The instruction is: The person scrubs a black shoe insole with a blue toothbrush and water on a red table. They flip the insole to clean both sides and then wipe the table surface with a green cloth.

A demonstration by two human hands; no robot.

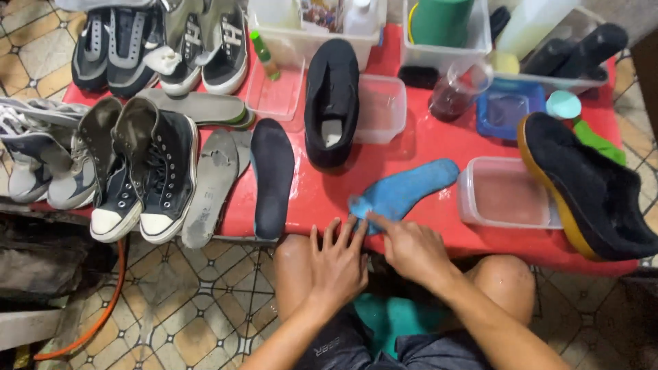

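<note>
I see blue insole (404,190) on red tabletop (425,147), long axis up-right from grip. Right hand (409,248) pinches heel end; left hand (337,260) flat, fingers spread, touching same end.

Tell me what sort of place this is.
Probably a shoe-cleaning stall or home workstation. A low red table holds high-top sneakers, removed insoles such as the dark insole, and clear tubs. Both hands, left hand and right hand, touch a blue insole at the table edge.
</note>
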